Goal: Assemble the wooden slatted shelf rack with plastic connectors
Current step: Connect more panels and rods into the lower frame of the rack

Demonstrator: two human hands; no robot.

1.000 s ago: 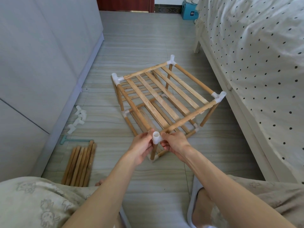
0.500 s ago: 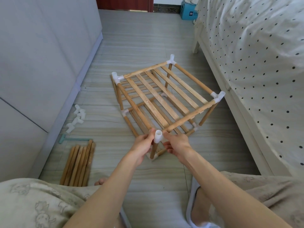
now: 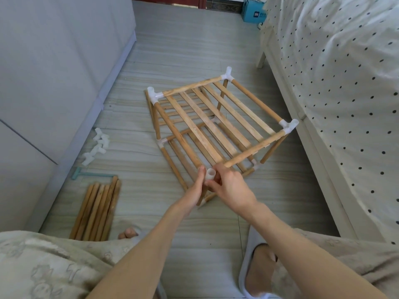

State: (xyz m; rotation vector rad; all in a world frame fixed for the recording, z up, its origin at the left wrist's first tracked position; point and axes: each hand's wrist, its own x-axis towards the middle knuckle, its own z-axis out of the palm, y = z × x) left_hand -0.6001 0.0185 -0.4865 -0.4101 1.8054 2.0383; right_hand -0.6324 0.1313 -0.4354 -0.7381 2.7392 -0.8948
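Both grips pinch near-corner connector [image 3: 210, 175]: left hand [image 3: 197, 186], right hand [image 3: 232, 186]; rack [image 3: 211, 128] just beyond, 2 tiers joined; left of grip, spare dowels [image 3: 97, 210], loose connectors [image 3: 96, 147] unused; judged over halfway

A white bed with black-dotted cover [image 3: 336, 87] lines the right, a grey cabinet [image 3: 54, 67] the left (a blue box [image 3: 254, 12] sits far back).

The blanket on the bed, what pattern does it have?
The blanket is creamy white with small dark dots all over. The head view shows it, on the right.
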